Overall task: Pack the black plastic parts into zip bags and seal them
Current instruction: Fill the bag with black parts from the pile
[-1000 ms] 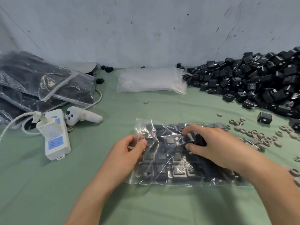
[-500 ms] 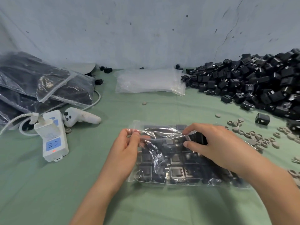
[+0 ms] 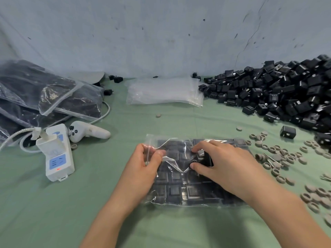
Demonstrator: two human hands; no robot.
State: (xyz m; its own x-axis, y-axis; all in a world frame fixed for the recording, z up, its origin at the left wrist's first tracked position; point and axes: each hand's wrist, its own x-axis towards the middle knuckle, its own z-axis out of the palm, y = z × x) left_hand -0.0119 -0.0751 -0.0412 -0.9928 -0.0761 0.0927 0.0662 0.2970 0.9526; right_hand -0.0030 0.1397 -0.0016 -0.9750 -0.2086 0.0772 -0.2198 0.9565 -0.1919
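Zip bag (image 3: 179, 192) pinched by left hand (image 3: 143, 165) | right hand (image 3: 229, 163) grips black part (image 3: 208, 159) | rings (image 3: 276, 157) just right

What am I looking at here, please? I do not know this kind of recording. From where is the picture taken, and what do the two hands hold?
There is no machine here. A person wears a camera on the head, so the single picture looks forward and down at that person's own hands. The left hand pinches the clear film of a zip bag, which lies on the green table cover and has rows of black parts inside. The right hand grips one black part at the bag, seemingly to put it in. At the far right is a large pile of loose black parts, with grey rings nearby. Behind the bag lies a stack of empty bags. At the left are filled bags, a white power strip and a white controller.
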